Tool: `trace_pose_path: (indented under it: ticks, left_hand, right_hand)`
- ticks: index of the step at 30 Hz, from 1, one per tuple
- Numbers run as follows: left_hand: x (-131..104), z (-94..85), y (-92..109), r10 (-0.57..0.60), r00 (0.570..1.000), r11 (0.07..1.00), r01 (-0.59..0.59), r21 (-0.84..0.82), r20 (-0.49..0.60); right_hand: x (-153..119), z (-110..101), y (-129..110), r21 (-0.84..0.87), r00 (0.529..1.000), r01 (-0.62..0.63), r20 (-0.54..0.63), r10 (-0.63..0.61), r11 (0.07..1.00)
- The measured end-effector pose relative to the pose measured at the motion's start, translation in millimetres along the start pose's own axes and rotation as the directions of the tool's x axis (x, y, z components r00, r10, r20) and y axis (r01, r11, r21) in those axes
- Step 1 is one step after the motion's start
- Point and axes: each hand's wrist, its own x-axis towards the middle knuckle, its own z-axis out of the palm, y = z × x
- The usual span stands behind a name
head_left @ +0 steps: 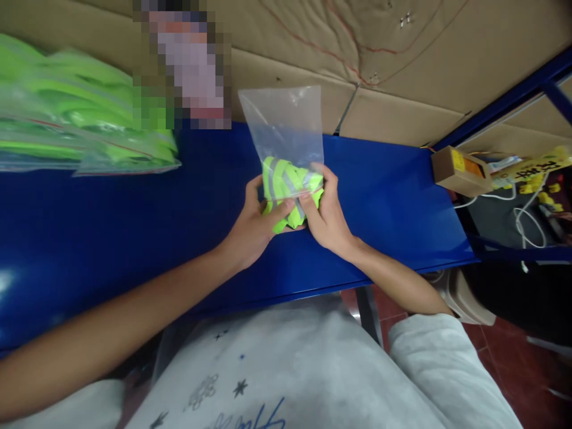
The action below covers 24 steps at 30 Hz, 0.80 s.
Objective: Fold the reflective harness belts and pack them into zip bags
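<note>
One glossy blue tabletop (pixel 384 202) lay beneath the left hand (pixel 252 229) and right hand (pixel 328 214), whose fingers curled closed around neon-yellow, grey-striped fabric (pixel 281 179) and a clear plastic bag (pixel 286 122) extending beyond them.

Neon yellow-green fabric (pixel 276 183) crossed by silver-grey bands glows through the colourless, see-through bag (pixel 286 116) you hold, set against the deep blue of your tabletop (pixel 379 202). To your left, bright green bundles (pixel 84 89) show pale grey stripes, their clear packaging (pixel 102 159) marked with thin red lines. Your pale grey shirt (pixel 304 357) carries dark starbursts, a grey snowflake-like motif and blue script. Facing you, tan cardboard (pixel 402 113) is plain brown behind thin red strands (pixel 379 50). To your right, a brown box (pixel 447 173) bears a yellow label and shows orange inside, near a yellow strip (pixel 543 167) with black lettering. Floor tiles (pixel 504 363) are dark red.
</note>
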Motion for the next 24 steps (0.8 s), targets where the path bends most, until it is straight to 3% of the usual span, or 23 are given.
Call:
trace_pose_path:
  ticks: [3, 8, 13, 19, 24]
  left_hand:
    - [3.7, -4.0, 1.3, -0.007, 1.000, 1.000, 0.007, -0.014, 0.020]
    - [1.9, -6.0, 7.4, 0.050, 0.998, 0.997, -0.052, 0.057, 0.044]
    - [0.0, -7.3, 9.5, 0.093, 0.994, 0.985, -0.100, 0.138, 0.056]
    - [6.0, -16.7, 21.2, -0.008, 0.997, 1.000, 0.008, -0.003, 0.073]
    - [9.1, -24.0, 27.3, -0.030, 0.986, 0.998, 0.039, -0.057, 0.164]
  right_hand:
    - [-0.3, -3.0, -4.4, -0.045, 0.993, 0.100, -0.058, -0.102, 0.994]
    - [2.8, -11.6, -10.3, -0.014, 0.969, 0.133, -0.209, -0.133, 0.991]
    - [7.7, -24.4, -13.7, -0.107, 0.955, 0.224, -0.173, -0.240, 0.969]
    - [9.6, -36.4, -7.4, 0.200, 0.988, 0.139, -0.089, -0.124, 0.970]
    - [1.9, -40.6, -8.4, 0.079, 0.989, 0.127, -0.091, -0.120, 0.989]
